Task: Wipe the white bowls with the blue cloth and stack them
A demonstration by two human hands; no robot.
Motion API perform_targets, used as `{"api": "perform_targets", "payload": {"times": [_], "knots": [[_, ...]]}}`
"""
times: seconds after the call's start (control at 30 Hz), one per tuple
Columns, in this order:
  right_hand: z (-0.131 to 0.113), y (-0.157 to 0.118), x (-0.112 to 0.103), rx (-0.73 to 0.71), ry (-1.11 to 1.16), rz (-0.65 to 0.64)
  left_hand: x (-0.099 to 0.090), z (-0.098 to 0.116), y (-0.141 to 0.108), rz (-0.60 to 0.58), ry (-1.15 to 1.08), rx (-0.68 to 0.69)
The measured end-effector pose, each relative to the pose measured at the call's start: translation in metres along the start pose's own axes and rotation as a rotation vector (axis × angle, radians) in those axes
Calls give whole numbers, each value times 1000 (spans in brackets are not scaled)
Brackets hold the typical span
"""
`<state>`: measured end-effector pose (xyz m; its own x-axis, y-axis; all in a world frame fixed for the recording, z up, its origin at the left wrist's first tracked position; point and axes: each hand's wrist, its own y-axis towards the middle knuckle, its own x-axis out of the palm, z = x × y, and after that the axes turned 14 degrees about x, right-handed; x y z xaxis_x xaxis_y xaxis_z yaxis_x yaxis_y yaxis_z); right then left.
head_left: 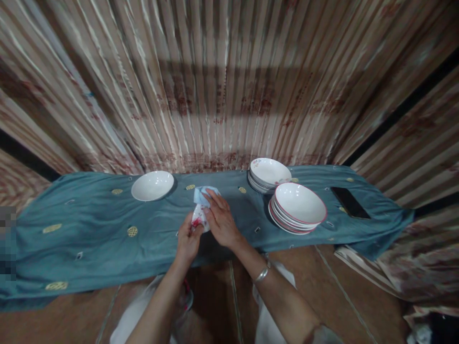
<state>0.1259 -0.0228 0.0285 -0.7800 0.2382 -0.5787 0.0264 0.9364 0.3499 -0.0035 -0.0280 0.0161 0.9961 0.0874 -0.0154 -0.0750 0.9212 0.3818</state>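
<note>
My left hand (189, 239) grips the lower edge of a white dish with red flowers (199, 219), tilted up above the table. Its exact shape is partly hidden by my fingers. A light blue cloth (201, 196) lies against the upper part of the dish, under the fingers of my right hand (223, 219), which presses it there. To the right stand a stack of white bowls with red rims (300, 205) and, behind it, a stack of white flowered plates or shallow bowls (269, 173). A single white bowl (152, 185) sits at the left.
A blue-green cloth with yellow pineapple prints (100, 239) covers the long narrow table. A black phone (349, 201) lies toward its right end. Patterned curtains (222, 95) hang behind and at both sides. Tiled floor (322, 286) shows below the front edge.
</note>
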Motion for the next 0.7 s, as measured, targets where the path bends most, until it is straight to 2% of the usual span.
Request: {"api": "perform_targets", "payload": {"times": [0.1,0.27,0.37,0.57,0.7], "knots": [[13,15,9,84,211,48,1,5,0,26,-42,-48],[37,33,28,405,485,47,3,6,3,124,-225,-195],[47,35,38,547,577,28,1,2,4,209,-324,-264],[51,19,48,641,543,-27,-3,1,7,402,-544,-335],[47,6,48,564,517,4,-1,4,13,488,-616,-422]]}}
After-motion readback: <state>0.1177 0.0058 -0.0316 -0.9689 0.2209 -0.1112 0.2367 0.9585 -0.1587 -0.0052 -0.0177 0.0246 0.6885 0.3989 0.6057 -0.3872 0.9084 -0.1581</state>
